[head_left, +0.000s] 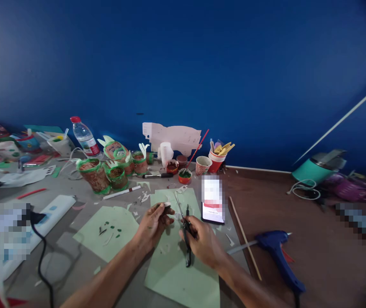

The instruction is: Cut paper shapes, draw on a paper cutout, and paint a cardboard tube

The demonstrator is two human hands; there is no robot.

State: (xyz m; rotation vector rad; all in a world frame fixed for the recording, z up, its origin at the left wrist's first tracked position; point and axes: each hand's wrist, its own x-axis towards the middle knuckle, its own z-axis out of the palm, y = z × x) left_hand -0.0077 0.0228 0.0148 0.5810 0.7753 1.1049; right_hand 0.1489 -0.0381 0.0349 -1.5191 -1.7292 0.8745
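Above a light green sheet, my left hand is closed in a pinch on a small white piece. My right hand grips black-handled scissors, their blades pointing up and away, a little right of the left hand's fingertips. A thin dark-tipped tool shows beside the blades. To the left, a second green sheet bears several small dark green bits and slivers.
Brown-and-green pots, a bottle, paint cups and a red-white cup stand behind. A phone, wooden stick and blue glue gun lie right. A power strip lies left.
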